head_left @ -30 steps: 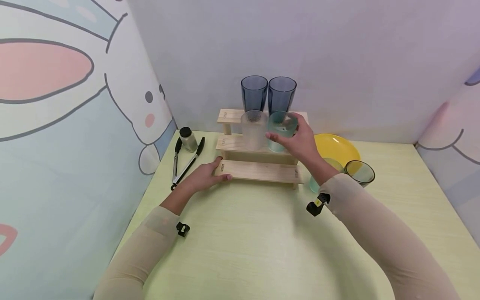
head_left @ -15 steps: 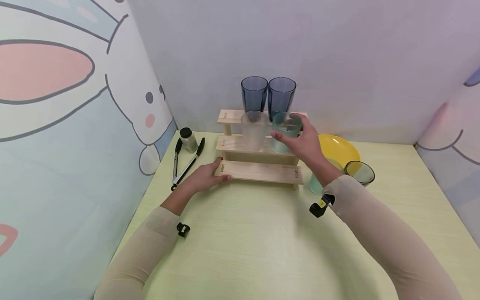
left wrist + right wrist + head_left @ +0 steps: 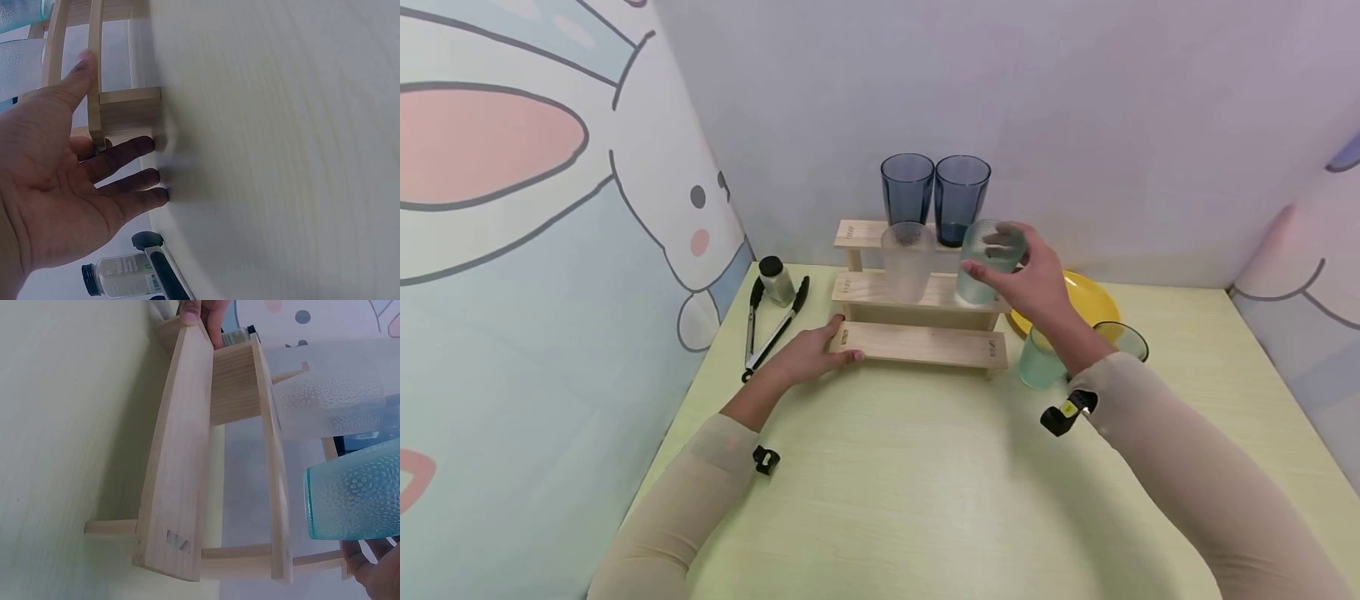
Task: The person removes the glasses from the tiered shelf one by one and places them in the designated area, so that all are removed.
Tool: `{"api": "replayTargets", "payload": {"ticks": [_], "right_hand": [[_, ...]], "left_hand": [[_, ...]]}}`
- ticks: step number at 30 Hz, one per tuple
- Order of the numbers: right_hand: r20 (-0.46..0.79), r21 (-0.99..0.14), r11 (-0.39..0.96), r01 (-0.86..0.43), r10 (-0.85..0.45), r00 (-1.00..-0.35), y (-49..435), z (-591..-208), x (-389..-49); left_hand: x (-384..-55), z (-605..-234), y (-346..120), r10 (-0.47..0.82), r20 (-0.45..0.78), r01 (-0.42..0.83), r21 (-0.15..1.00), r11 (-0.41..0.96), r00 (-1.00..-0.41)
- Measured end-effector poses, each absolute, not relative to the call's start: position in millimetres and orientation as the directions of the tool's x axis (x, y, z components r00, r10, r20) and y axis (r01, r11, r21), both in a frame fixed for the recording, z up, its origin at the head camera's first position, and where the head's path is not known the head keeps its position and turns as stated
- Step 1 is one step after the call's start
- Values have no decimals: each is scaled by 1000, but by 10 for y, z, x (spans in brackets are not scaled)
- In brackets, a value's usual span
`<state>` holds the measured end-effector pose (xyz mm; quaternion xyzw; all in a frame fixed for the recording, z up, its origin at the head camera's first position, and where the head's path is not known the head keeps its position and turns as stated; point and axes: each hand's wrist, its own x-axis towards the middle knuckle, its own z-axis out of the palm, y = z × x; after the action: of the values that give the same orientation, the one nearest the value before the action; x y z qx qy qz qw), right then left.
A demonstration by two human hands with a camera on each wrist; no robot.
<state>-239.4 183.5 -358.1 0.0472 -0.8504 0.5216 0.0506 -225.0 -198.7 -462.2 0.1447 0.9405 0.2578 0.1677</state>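
Observation:
My right hand (image 3: pixel 1037 279) grips a pale teal textured glass (image 3: pixel 979 282) around its side. In the right wrist view the glass's base hangs apart from the middle tier (image 3: pixel 279 469) of a three-step wooden rack (image 3: pixel 925 343). A frosted clear glass (image 3: pixel 907 267) stands on that tier, to the left. Two blue glasses, a left one (image 3: pixel 907 190) and a right one (image 3: pixel 961 196), stand on the top tier. My left hand (image 3: pixel 812 354) pinches the left end of the lowest tier, thumb on top and a finger beneath; its other fingers (image 3: pixel 128 156) extend toward the table.
Tongs (image 3: pixel 767 337) and a black-capped jar (image 3: pixel 777 283) lie left of the rack. To its right are a yellow plate (image 3: pixel 1093 300), another teal glass (image 3: pixel 1039 364) and a dark-rimmed glass (image 3: pixel 1126 337), partly behind my right forearm. Walls close off the back and left.
My right hand has moved right with the teal glass, away from the frosted glass and toward the middle tier's right end. My left hand has stayed on the rack.

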Motion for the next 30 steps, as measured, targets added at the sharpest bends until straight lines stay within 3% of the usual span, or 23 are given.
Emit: {"api": "replayTargets", "payload": {"ticks": [14,24,30], "right_hand": [[195,-848,497,-186,-33,-980,2358,-3443,-2268],[169,-815,567,-121,33,-985,2828,-3435,-2184],[160,-836,541,-92,80,-984,3111,-3450,-2094]], "left_hand": [[-2274,-4635,-1985,360,-231,194,528,827,-904],[-2257,-4642,-1997,354,-235,177,547,818,-905],[-2266,-4677,-2001,355,-229,183,544,819,-906]]}}
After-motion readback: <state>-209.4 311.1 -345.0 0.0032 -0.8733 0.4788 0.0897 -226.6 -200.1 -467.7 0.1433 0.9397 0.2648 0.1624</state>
